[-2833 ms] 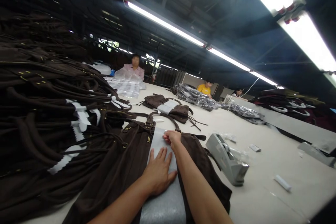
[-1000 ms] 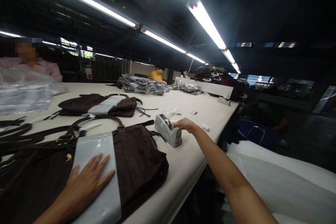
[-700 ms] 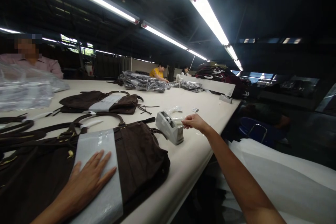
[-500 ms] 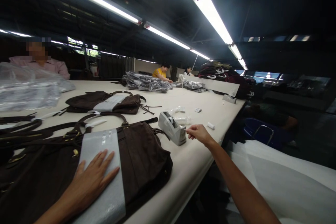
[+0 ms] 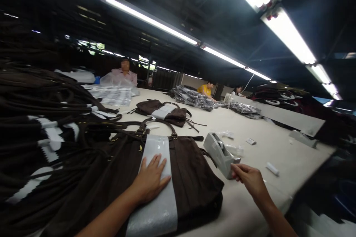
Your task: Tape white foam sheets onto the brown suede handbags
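A dark brown handbag [image 5: 194, 177] lies on the table in front of me, with a pale translucent foam wrap [image 5: 155, 214] around its middle. My left hand [image 5: 152, 177] rests flat on this wrap, fingers spread. To the right of the bag stands a grey tape dispenser [image 5: 218, 155]. At its cutting end, my right hand [image 5: 249, 177] is pinched, thumb against fingers, apparently on the end of the clear tape; the strip itself hardly shows. The bag's handles [image 5: 158, 121] stand up at its far side.
Brown bags with white paper-wrapped parts [image 5: 50, 133] are heaped at left. Another wrapped bag [image 5: 164, 113] lies beyond. Plastic-wrapped bags [image 5: 191, 98], a small white roll [image 5: 272, 169] and a second dispenser [image 5: 303, 139] are on the table [image 5: 294, 159]. Co-workers sit at the far side.
My view has swung left, bringing the heap of bags into sight. My left hand stays flat on the wrap. My right hand is still pinched at the dispenser's cutting end.
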`<state>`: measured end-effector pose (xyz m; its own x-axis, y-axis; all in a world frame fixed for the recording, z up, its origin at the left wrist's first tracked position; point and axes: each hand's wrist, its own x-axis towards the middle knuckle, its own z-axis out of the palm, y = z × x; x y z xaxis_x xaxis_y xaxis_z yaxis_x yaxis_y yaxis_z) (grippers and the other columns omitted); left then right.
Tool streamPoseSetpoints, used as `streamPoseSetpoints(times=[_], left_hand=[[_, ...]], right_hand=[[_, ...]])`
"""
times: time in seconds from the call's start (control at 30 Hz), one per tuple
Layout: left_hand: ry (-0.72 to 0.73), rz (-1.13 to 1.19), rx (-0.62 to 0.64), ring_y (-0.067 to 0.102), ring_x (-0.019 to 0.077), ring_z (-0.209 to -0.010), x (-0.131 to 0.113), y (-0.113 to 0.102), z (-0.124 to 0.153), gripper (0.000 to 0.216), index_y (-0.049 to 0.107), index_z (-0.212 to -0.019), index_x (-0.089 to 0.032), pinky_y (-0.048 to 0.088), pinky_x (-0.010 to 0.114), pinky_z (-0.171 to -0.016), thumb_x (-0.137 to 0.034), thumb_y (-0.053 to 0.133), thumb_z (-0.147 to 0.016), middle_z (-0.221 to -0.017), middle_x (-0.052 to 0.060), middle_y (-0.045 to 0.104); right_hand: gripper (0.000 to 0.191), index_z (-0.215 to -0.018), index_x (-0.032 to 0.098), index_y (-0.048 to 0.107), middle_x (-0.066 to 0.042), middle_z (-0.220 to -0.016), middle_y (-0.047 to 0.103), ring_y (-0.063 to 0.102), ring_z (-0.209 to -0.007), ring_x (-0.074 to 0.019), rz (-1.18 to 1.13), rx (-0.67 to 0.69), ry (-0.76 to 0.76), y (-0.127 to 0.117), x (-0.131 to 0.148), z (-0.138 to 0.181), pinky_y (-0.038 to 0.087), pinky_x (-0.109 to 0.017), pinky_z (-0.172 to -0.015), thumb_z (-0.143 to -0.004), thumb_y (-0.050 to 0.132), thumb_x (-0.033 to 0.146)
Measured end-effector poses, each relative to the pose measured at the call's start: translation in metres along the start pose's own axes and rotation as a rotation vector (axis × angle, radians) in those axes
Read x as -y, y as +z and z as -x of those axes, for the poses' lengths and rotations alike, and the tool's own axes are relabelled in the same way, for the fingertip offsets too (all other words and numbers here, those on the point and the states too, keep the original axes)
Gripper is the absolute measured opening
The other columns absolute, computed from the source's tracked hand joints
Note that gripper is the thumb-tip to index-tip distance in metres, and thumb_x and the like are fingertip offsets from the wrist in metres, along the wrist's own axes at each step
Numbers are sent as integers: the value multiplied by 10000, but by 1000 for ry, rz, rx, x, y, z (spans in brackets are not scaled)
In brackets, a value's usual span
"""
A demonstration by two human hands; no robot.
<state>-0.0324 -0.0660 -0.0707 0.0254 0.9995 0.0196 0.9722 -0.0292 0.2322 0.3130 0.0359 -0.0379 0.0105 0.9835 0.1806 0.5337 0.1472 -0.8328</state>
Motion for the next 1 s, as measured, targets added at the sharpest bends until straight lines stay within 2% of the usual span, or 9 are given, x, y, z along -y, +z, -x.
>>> streamPoseSetpoints(times=[0.1,0.17,0.23,0.37,0.47,0.63,0.73,0.87,1.0], left_hand=[[-7,20,-15,137,302,-1453,0,0,1,701,309,-1466,-132,75,592,-1148,-559,280,-912,-1553,186,212],[-12,28,-17,141,308,-1452,-1,0,2,696,314,-1464,-133,69,600,-1145,-555,283,-913,-1552,190,214],[-8,35,-21,152,316,-1449,-1,-1,3,698,326,-1459,-126,73,605,-1143,-556,286,-911,-1546,201,225],[14,55,-53,163,332,-1444,0,0,4,711,334,-1455,-116,75,618,-1137,-565,275,-907,-1538,219,239],[16,82,-69,157,333,-1445,3,3,4,716,321,-1461,-119,57,618,-1139,-567,278,-903,-1535,220,253],[39,147,-83,141,336,-1448,6,5,4,722,279,-1480,-165,40,622,-1138,-569,328,-884,-1555,193,217],[48,161,-85,141,343,-1447,6,5,3,718,272,-1482,-170,26,629,-1134,-558,333,-882,-1560,189,205],[57,152,-85,132,337,-1450,7,7,2,711,264,-1484,-172,15,631,-1133,-546,328,-884,-1561,185,207],[56,145,-96,129,333,-1452,8,10,1,708,255,-1487,-179,17,632,-1133,-547,323,-886,-1563,184,203]], right_hand=[[354,-766,165,754,-64,-623,682,546,-494,-128,-298,208,-30,44,68,10,408,-228,-462,-659,736,501],[298,-809,143,756,-49,-611,676,540,-492,-94,-393,337,-59,86,112,9,399,-186,-457,-687,750,416],[200,-759,114,739,-44,-580,667,528,-463,-71,-473,398,10,134,147,1,381,-157,-429,-711,747,309],[97,-721,95,682,-40,-566,667,529,-427,-56,-611,381,276,221,182,-18,389,-126,-395,-724,735,176],[97,-702,96,632,-25,-536,647,515,-394,-44,-628,359,342,266,189,-25,396,-110,-380,-756,700,139],[86,-744,99,594,1,-486,605,496,-356,-38,-638,318,431,302,178,-29,392,-96,-359,-828,606,86],[27,-836,104,608,10,-478,603,523,-366,-56,-633,316,440,311,166,-32,408,-104,-364,-837,597,79],[111,-944,110,603,14,-480,608,583,-409,-85,-590,342,418,321,156,-36,438,-116,-386,-842,587,70],[212,-1064,110,531,14,-485,609,606,-424,-106,-498,388,379,328,151,-40,447,-135,-391,-857,564,74]])
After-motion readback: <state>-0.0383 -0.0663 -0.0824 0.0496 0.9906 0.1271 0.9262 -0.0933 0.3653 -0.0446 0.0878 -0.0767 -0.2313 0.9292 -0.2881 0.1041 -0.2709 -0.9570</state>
